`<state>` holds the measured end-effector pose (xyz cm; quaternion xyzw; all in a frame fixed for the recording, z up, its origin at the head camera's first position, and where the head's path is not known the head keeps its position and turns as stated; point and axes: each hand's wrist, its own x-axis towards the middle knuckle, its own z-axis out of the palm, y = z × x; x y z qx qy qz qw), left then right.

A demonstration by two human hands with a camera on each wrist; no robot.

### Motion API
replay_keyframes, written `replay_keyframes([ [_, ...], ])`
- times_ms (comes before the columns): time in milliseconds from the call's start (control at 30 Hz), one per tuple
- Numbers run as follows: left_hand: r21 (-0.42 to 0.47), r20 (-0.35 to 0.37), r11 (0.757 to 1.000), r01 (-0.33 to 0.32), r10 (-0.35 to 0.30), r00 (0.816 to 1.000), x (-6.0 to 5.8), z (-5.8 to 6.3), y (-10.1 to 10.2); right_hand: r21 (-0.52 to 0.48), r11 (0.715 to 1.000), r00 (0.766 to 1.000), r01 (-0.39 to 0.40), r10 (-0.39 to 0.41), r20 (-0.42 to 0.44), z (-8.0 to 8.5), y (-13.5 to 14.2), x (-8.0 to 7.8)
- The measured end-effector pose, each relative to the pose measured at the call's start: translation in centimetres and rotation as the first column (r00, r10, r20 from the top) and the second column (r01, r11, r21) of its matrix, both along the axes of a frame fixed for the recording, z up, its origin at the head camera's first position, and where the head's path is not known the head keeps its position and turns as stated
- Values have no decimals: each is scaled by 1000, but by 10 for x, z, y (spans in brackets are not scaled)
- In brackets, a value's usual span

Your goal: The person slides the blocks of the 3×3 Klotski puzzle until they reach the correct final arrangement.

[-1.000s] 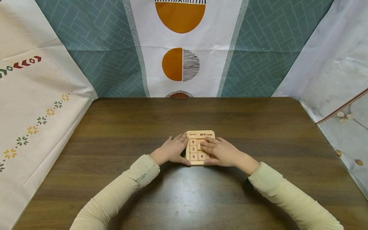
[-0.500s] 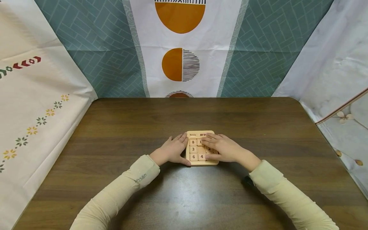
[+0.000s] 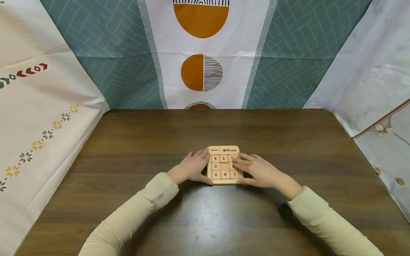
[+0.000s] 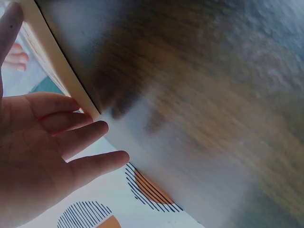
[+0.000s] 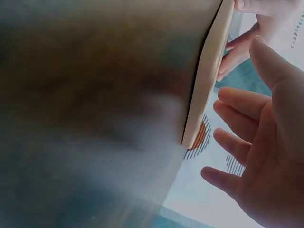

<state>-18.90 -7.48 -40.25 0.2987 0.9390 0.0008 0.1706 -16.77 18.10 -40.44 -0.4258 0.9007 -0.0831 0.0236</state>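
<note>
A wooden number sliding puzzle (image 3: 224,166) lies flat on the table, its middle cell bare. Tiles 8, 1 and 5 form the top row, 3 is at middle left, and 6, 4 and 7 are along the bottom. My left hand (image 3: 192,168) rests against the puzzle's left side, thumb at the near corner, fingers extended. In the left wrist view, fingertips touch the puzzle's edge (image 4: 64,71). My right hand (image 3: 261,171) has its fingertips over the right column, partly hiding the middle-right tile (image 3: 233,166). Its thumb is by the near right corner; the fingers are spread.
The brown wooden table (image 3: 153,131) has rounded far corners. Behind it hangs a green and white patterned cloth (image 3: 205,46). White cloths with flower prints flank both sides. A dark object (image 3: 285,209) shows under the right wrist.
The tile 1 has slid away from me, from the middle cell to the top row. My right hand has drawn back rightward, uncovering more tiles. The left hand stays put.
</note>
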Motion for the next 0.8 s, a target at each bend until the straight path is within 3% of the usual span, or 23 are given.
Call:
replay_keyframes([
  [267, 0, 6, 1000, -6, 6, 1000, 0, -1, 0, 35, 999, 1000, 1, -1, 14, -2, 1, 5],
  [800, 2, 14, 1000, -2, 2, 1000, 0, 1, 1, 94, 995, 1000, -26, 26, -1, 1, -26, 8],
])
